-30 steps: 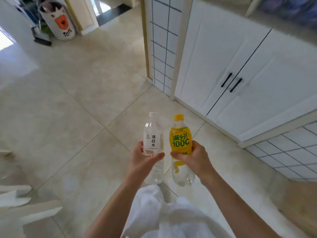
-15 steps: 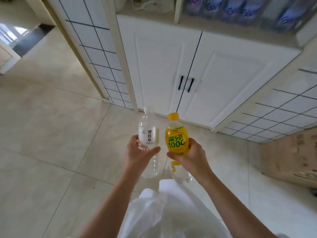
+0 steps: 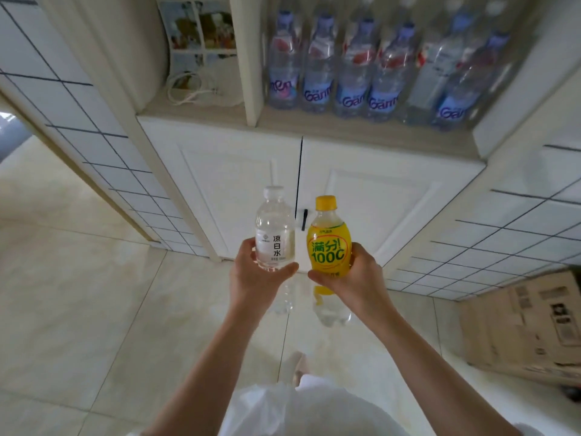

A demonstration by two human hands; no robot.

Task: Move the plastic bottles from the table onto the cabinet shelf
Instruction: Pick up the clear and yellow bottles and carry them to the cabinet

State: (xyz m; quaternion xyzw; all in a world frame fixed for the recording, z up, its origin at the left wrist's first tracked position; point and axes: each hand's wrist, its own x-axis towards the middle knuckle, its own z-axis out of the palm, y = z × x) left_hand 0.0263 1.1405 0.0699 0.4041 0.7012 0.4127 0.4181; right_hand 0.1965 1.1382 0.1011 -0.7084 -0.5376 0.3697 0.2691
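Gripping upright, caps up: left hand clear bottle, right hand yellow bottle.

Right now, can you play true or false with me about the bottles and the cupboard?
1. The left hand holds the clear water bottle. True.
2. The yellow bottle has a white cap. False: its cap is yellow.
3. The shelf has a row of water bottles standing on it. True.
4. The cabinet doors are wide open. False: they are closed.
5. The right hand is empty. False: it holds the yellow bottle.
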